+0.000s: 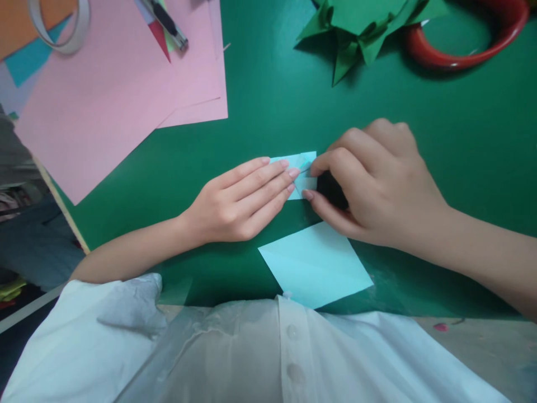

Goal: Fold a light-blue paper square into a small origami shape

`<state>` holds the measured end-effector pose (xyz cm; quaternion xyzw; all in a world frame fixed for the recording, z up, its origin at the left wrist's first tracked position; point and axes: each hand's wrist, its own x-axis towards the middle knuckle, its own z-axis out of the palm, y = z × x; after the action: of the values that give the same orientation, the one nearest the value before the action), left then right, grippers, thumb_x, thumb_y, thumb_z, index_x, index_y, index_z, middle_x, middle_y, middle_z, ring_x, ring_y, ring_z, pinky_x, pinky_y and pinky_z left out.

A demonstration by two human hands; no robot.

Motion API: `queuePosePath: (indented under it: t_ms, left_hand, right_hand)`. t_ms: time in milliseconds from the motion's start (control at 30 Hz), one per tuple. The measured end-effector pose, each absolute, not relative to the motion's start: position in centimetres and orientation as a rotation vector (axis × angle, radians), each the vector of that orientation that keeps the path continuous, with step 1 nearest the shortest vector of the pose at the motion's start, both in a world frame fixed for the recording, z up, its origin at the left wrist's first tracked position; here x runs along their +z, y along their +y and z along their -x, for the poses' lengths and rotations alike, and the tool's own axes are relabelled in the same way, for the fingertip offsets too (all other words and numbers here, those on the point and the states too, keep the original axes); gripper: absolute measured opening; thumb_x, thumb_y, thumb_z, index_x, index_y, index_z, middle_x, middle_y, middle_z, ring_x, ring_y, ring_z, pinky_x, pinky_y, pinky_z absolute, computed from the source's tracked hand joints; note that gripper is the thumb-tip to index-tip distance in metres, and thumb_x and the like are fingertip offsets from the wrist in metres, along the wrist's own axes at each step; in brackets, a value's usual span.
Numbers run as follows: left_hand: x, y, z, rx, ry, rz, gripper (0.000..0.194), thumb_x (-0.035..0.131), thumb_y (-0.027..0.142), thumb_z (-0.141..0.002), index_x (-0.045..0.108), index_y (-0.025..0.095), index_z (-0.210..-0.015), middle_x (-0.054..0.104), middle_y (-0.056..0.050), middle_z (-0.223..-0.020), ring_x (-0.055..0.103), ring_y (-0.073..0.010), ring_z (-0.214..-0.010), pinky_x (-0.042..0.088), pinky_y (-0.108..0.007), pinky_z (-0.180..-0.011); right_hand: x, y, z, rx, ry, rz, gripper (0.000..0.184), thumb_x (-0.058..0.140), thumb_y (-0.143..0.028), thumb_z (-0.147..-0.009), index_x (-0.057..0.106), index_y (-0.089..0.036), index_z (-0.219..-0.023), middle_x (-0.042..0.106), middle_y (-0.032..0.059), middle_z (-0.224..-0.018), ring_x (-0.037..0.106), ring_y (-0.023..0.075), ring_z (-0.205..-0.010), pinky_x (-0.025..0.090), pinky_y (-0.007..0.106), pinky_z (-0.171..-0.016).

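Note:
A small folded piece of light blue paper (pixel 307 183) lies on the green tabletop in the middle of the view. My left hand (pixel 247 198) rests flat over its left part, fingers stretched out and side by side, hiding much of it. At its right edge is my right hand (pixel 373 179), with thumb and forefinger bent onto the paper at the lower and upper right. Just below the hands, nearer my body, lies a flat light blue sheet (pixel 316 266), turned at an angle.
Pink sheets (pixel 113 95) cover the upper left, with a roll of tape (pixel 84 22) and a utility knife (pixel 168 25) on top. Green folded paper (pixel 364 28) and a red ring-shaped handle (pixel 453 62) are at the upper right. The green table (pixel 260 101) ends near my shirt.

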<state>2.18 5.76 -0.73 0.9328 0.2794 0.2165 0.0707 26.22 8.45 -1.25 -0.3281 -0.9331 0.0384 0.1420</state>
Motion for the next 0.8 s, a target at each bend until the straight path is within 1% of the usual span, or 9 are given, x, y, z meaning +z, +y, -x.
queuePosePath:
  t_ms: [167, 267, 333, 467, 533, 667, 733, 800]
  left_hand:
    - [-0.88, 5.79, -2.27, 0.631, 0.858, -2.774, 0.022, 0.055, 0.016, -0.096, 0.063, 0.02, -0.116, 0.069, -0.004, -0.129, 0.065, -0.0222, -0.123, 0.059, -0.044, -0.106]
    - [-0.98, 5.85, -2.34, 0.695, 0.88, -2.774, 0.018, 0.054, 0.017, -0.096, 0.064, 0.02, -0.111, 0.071, -0.003, -0.119, 0.067, -0.0221, -0.119, 0.061, -0.042, -0.102]
    - [-1.08, 5.86, -2.32, 0.706, 0.887, -2.781, 0.019, 0.053, 0.017, -0.096, 0.064, 0.022, -0.11, 0.072, -0.001, -0.114, 0.067, -0.0224, -0.119, 0.062, -0.042, -0.101]
    - [-1.31, 5.83, -2.15, 0.658, 0.891, -2.804, 0.022, 0.053, 0.017, -0.095, 0.065, 0.025, -0.112, 0.072, 0.0, -0.111, 0.069, -0.0229, -0.115, 0.062, -0.046, -0.1]
    - [-1.41, 5.79, -2.11, 0.665, 0.898, -2.751, 0.024, 0.055, 0.016, -0.094, 0.065, 0.025, -0.114, 0.072, 0.0, -0.111, 0.071, -0.0219, -0.11, 0.062, -0.043, -0.098]
    - [-1.41, 5.65, -2.14, 0.706, 0.901, -2.757, 0.025, 0.059, 0.016, -0.093, 0.066, 0.023, -0.116, 0.074, -0.003, -0.108, 0.073, -0.0208, -0.103, 0.065, -0.037, -0.088]
    - [-1.34, 5.58, -2.17, 0.7, 0.894, -2.764, 0.026, 0.059, 0.015, -0.093, 0.065, 0.023, -0.117, 0.074, -0.003, -0.108, 0.073, -0.0207, -0.105, 0.065, -0.037, -0.089]
    - [-1.25, 5.56, -2.19, 0.699, 0.886, -2.773, 0.029, 0.058, 0.014, -0.092, 0.064, 0.022, -0.119, 0.074, -0.003, -0.109, 0.071, -0.0208, -0.109, 0.064, -0.038, -0.095]
  right_hand:
    - [-1.32, 8.43, -26.2, 0.11, -2.688, 0.94, 0.032, 0.031, -0.04, -0.098, 0.051, -0.016, -0.09, 0.049, 0.0073, -0.085, 0.043, 0.0197, -0.078, 0.03, 0.035, -0.066]
    - [-1.36, 8.41, -26.16, 0.109, -2.687, 0.932, 0.031, 0.033, -0.04, -0.097, 0.052, -0.015, -0.091, 0.049, 0.0076, -0.085, 0.042, 0.0196, -0.078, 0.029, 0.036, -0.066]
    - [-1.36, 8.41, -26.17, 0.114, -2.694, 0.939, 0.032, 0.032, -0.04, -0.098, 0.052, -0.016, -0.091, 0.049, 0.0076, -0.086, 0.041, 0.0198, -0.078, 0.028, 0.036, -0.067]
    - [-1.36, 8.46, -26.2, 0.127, -2.698, 0.936, 0.031, 0.032, -0.04, -0.098, 0.051, -0.016, -0.091, 0.048, 0.0071, -0.086, 0.041, 0.0198, -0.08, 0.027, 0.035, -0.067]
    - [-1.39, 8.48, -26.17, 0.109, -2.699, 0.933, 0.03, 0.033, -0.04, -0.097, 0.051, -0.017, -0.091, 0.048, 0.0071, -0.086, 0.04, 0.0197, -0.079, 0.027, 0.036, -0.067]
    - [-1.34, 8.5, -26.04, 0.07, -2.7, 0.92, 0.031, 0.033, -0.04, -0.097, 0.052, -0.016, -0.089, 0.049, 0.0077, -0.085, 0.04, 0.0197, -0.077, 0.029, 0.036, -0.065]
    - [-1.29, 8.49, -26.02, 0.065, -2.702, 0.917, 0.032, 0.034, -0.041, -0.097, 0.052, -0.016, -0.089, 0.049, 0.0077, -0.085, 0.04, 0.0194, -0.077, 0.029, 0.035, -0.065]
    - [-1.29, 8.49, -26.03, 0.068, -2.702, 0.927, 0.033, 0.033, -0.042, -0.098, 0.052, -0.016, -0.089, 0.05, 0.0075, -0.086, 0.04, 0.019, -0.078, 0.029, 0.035, -0.066]
